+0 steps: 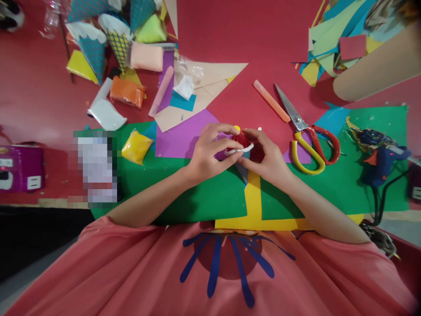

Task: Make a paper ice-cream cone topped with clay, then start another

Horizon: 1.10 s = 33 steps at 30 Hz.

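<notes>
A small blue paper cone [244,174] points downward between my hands, over the green sheet. Round its top edge runs a white clay strip [248,148]. My left hand [208,151] pinches this strip between thumb and fingers at the cone's left side. With thumb and fingers, my right hand [271,157] grips the cone from the right. Red material shows behind the strip, and a small yellow piece [237,128] sticks up beside my left fingertips. My fingers hide much of the cone.
Scissors [297,122] lie right of my hands, near an orange stick [271,101]. A glue gun [384,162] and a cardboard tube [378,66] are farther right. To the left lie a yellow clay packet [137,146], an orange packet [127,92] and several decorated cones [90,50].
</notes>
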Motion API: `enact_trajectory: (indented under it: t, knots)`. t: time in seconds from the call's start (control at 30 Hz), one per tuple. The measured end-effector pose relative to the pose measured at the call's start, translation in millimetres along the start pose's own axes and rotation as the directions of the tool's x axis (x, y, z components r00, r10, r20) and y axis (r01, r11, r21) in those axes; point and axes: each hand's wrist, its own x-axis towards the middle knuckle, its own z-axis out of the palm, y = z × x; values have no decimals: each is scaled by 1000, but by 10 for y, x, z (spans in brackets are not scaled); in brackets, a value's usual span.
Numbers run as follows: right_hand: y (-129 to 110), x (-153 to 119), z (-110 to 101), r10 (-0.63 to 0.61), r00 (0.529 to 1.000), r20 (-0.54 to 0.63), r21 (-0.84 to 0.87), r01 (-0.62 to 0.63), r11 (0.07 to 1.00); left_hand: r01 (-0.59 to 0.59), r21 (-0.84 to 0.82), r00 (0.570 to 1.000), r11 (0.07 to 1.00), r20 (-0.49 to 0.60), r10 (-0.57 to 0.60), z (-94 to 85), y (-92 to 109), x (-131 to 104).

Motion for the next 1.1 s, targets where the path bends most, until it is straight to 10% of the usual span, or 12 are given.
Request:
enact_trajectory:
  t: [0.73,1.1]
  knots:
    - [-1,25,-72,-62,994,93,-191,79,978,-36,101,997,994,68,29,-7,15,-24]
    - [-48,10,10,80,980,184,438,-154,886,-137,182,990,974,-14,142,-72,20,15]
